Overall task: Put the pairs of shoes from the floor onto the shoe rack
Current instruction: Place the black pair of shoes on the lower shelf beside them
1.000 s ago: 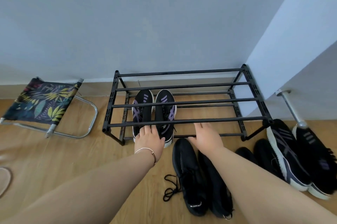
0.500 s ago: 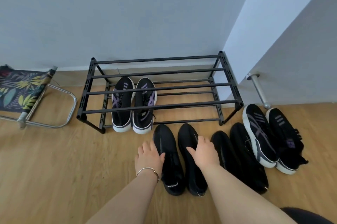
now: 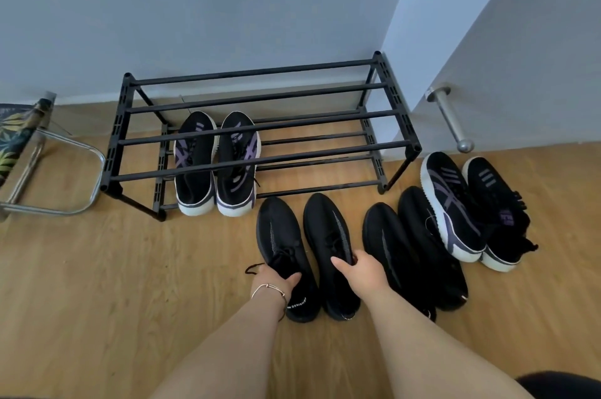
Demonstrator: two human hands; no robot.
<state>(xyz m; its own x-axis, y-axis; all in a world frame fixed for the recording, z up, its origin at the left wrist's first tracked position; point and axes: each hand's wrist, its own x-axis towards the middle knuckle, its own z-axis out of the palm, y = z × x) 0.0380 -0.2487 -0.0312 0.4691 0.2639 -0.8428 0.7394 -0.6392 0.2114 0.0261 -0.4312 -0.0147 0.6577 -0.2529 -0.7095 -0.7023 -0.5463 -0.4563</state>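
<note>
A black two-tier shoe rack (image 3: pixel 260 130) stands against the wall, with one black-and-purple pair (image 3: pixel 216 167) on its lower shelf. In front of it on the floor lies an all-black pair. My left hand (image 3: pixel 273 281) grips the left black shoe (image 3: pixel 283 245) at its collar. My right hand (image 3: pixel 357 271) clasps the right black shoe (image 3: pixel 328 236) from its right side. Both shoes rest on the floor. A second all-black pair (image 3: pixel 413 245) and another black-and-purple pair (image 3: pixel 471 206) lie to the right.
A folding stool (image 3: pixel 19 151) with a leaf-print seat and chrome legs stands left of the rack. A door with a metal stopper (image 3: pixel 450 119) is at the right, close to the rack's end. Wooden floor (image 3: pixel 113 268) spreads in front.
My hands drew back from the rack's lower shelf to the black pair on the floor and closed on one shoe each. The view tilted down and shifted right.
</note>
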